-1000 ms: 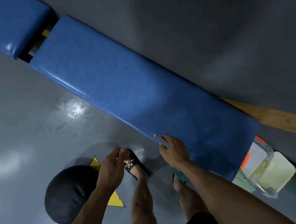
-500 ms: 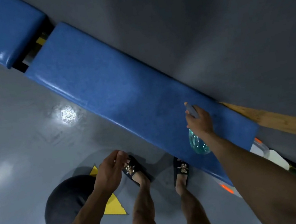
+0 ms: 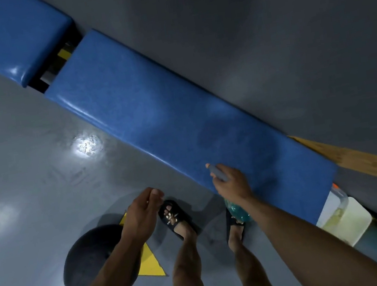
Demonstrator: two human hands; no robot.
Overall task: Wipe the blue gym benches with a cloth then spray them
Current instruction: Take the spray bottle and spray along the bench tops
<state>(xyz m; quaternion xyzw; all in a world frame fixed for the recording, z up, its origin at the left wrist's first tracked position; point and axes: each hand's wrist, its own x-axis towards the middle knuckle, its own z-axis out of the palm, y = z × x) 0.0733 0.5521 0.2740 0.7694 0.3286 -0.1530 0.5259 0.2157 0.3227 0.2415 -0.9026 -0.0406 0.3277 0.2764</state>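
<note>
Bench (image 3: 177,110) running diagonally, directly ahead of person. Right hand (image 3: 231,185) gripping spray bottle (image 3: 238,211), fingers curling round neck, nozzle hovering over near edge. Left hand (image 3: 141,208) hanging idle, fingers loosely curling, holding nothing. Advice: keeping nozzle aiming at pad, spraying evenly along length.

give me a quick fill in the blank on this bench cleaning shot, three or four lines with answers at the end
1. The right hand grips a spray bottle whose body is tinted ____.
2. The left hand holds ____.
3. The padding of the bench is coloured ____.
4. The triangle marked on the floor is ____.

Missing words: green; nothing; blue; yellow
</note>
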